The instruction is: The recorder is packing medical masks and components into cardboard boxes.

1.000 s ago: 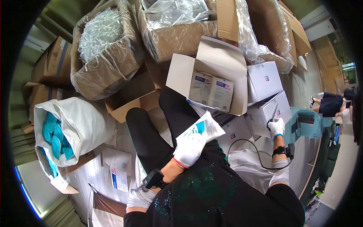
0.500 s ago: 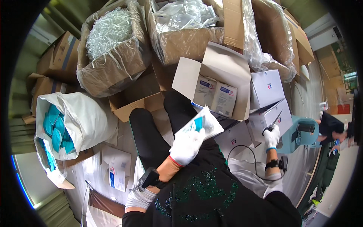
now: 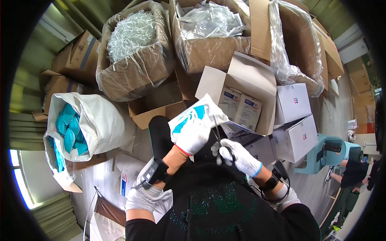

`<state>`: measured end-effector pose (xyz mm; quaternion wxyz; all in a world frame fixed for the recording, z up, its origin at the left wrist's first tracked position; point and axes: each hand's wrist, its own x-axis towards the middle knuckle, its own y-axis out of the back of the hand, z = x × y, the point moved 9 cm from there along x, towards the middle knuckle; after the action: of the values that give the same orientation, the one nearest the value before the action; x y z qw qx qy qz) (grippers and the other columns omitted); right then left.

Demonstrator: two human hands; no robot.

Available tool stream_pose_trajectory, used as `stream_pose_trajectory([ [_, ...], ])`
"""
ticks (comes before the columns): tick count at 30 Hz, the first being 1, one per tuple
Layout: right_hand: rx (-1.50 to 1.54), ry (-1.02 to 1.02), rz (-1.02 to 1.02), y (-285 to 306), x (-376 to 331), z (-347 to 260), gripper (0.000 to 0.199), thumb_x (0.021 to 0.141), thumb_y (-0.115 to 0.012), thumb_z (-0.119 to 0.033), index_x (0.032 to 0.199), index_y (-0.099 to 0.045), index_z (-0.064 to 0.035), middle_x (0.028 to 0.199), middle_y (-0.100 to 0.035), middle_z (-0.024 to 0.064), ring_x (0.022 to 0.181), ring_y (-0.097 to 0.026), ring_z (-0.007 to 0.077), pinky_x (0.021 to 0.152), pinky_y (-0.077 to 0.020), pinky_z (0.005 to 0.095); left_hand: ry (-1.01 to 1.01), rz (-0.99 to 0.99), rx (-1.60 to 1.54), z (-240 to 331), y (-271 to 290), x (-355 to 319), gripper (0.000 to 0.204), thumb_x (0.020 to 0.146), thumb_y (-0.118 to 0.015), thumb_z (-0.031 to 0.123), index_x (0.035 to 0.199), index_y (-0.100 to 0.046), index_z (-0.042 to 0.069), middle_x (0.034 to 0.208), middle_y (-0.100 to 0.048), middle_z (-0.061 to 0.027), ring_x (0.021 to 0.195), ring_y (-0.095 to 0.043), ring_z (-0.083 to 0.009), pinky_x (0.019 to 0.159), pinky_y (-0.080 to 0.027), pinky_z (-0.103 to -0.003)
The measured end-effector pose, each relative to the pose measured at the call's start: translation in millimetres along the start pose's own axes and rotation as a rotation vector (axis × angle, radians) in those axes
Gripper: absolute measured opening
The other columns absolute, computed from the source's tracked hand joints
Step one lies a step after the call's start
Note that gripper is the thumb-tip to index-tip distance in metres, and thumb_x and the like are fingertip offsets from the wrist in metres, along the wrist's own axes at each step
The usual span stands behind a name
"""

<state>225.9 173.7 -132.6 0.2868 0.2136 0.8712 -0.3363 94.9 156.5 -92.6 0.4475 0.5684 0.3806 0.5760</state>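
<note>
Holds a flat, clear-and-white plastic pouch (image 3: 204, 103) at the centre of the frame, above the lap, in the white-gloved left hand (image 3: 194, 138), fingers closed over its lower side. Shows a rounded teal piece (image 3: 186, 119) through the pouch's plastic. Grips slim, black-handled metal scissors (image 3: 217, 134) just right of there in the white-gloved right hand (image 3: 241, 156), fingers curled around the handles. Points the blades upward, overlapping the pouch's right part. Cannot tell contact from mere overlap between blades and plastic, nor the spread of the blades.

Wears a black top (image 3: 209, 217) with glittering green decoration, at the bottom of the frame.

Has an open white cardboard box (image 3: 250, 69) above and right of the hands, with pale, blue-marked packets (image 3: 248, 111) inside. Has closed white cardboard boxes (image 3: 295, 138) stacked right of it, and a pale blue plastic seat (image 3: 321, 154) farther toward the right edge, near a partly visible person (image 3: 352, 174) in dark clothing.

Faces, across the top, a plastic-lined brown carton (image 3: 136, 78) heaped with thin white straps (image 3: 132, 34), then another plastic-lined brown carton (image 3: 213, 52) full of clear flat packaging (image 3: 213, 22). Has a bulging white bag (image 3: 106, 124) of teal rounded pieces (image 3: 70, 126) at the left.
</note>
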Motion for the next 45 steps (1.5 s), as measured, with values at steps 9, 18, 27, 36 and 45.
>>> stream_pose_trajectory([
  [9,-0.163,0.202,0.178,-3,-5,-24,0.026,0.09,-0.074,-0.019,0.106,-0.065,0.0006,0.075,-0.06,0.0012,0.058,-0.056,0.0069,0.054,-0.0444,0.0219,-0.083,0.055,-0.004,24,9,0,0.007,0.077,-0.06,0.013,0.08,-0.059,0.006,0.077,-0.051,-0.0065,0.074,-0.057,-0.0215,0.06,-0.048,-0.034],
  [18,-0.335,0.19,0.278,16,-19,-18,0.034,0.087,-0.076,-0.019,0.111,-0.066,0.0025,0.08,-0.066,0.0062,0.062,-0.061,0.0103,0.059,-0.0502,0.0259,0.273,0.184,-0.529,-13,23,18,0.018,0.074,-0.068,0.006,0.091,-0.067,0.01,0.08,-0.061,-0.0089,0.076,-0.064,-0.0292,0.066,-0.053,-0.041],
  [27,-0.949,0.736,0.89,104,-115,-69,0.04,0.076,-0.08,-0.008,0.108,-0.056,-0.0024,0.092,-0.064,0.0078,0.077,-0.061,0.0144,0.069,-0.0519,0.0299,0.628,0.211,-0.653,-77,39,-1,0.025,0.074,-0.06,-0.002,0.093,-0.076,0.004,0.08,-0.065,-0.0139,0.073,-0.067,-0.0298,0.067,-0.052,-0.035],
  [36,-1.284,-0.273,1.434,338,-181,-59,0.051,0.067,-0.082,-0.043,0.087,-0.068,0.001,0.093,-0.07,0.0237,0.092,-0.069,0.0392,0.077,-0.0534,0.0464,0.582,0.147,-0.807,-49,22,-14,0.021,0.074,-0.068,-0.002,0.093,-0.075,0.001,0.079,-0.064,-0.0111,0.071,-0.066,-0.022,0.065,-0.05,-0.03],
  [45,-1.357,-0.213,1.199,398,-185,-59,0.027,0.074,-0.072,-0.019,0.093,-0.068,-0.0008,0.088,-0.07,0.0243,0.091,-0.069,0.0397,0.077,-0.0552,0.0453,0.622,-0.024,-1.063,-41,20,-8,0.017,0.078,-0.071,0.0,0.094,-0.075,0.0,0.082,-0.066,-0.0081,0.073,-0.064,-0.0164,0.068,-0.05,-0.029],
])
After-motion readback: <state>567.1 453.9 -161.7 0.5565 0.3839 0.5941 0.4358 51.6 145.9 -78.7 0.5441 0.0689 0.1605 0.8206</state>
